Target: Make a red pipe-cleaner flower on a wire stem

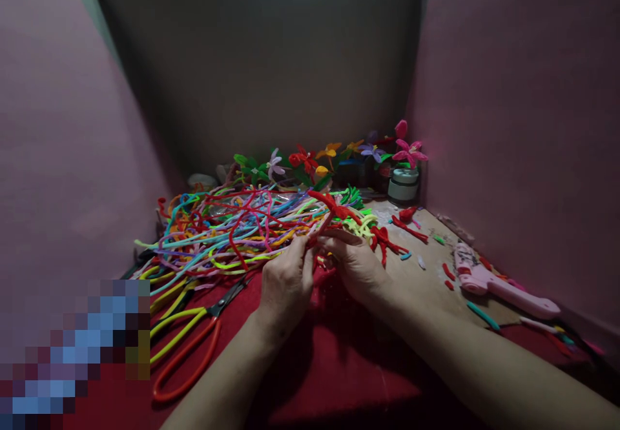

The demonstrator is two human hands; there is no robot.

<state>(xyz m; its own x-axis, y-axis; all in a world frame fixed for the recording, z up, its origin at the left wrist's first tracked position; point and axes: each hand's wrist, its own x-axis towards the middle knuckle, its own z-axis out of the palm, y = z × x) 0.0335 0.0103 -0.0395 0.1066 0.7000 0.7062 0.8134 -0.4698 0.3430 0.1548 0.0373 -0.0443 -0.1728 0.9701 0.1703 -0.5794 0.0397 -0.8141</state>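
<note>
My left hand [288,275] and my right hand [358,263] meet over the front of the table, fingertips pinched together. Between them is a red pipe cleaner piece [325,214], its fuzzy strands rising above my fingers; the exact grip is partly hidden. Just behind and left of my hands spreads a big tangled heap of multicoloured pipe cleaners [252,223]. Several short red bent pieces [387,243] lie right of my right hand. Left of my left wrist, scissors [216,310] with red and yellow handles rest on the red cloth [339,365].
Finished pipe cleaner flowers [305,159] stand along the back, with a pink one [411,152] above a small jar [403,186]. On the right, a pink handled tool [506,288] lies on a tan board [431,288] among small offcuts. Pink panels [523,126] rise at both sides.
</note>
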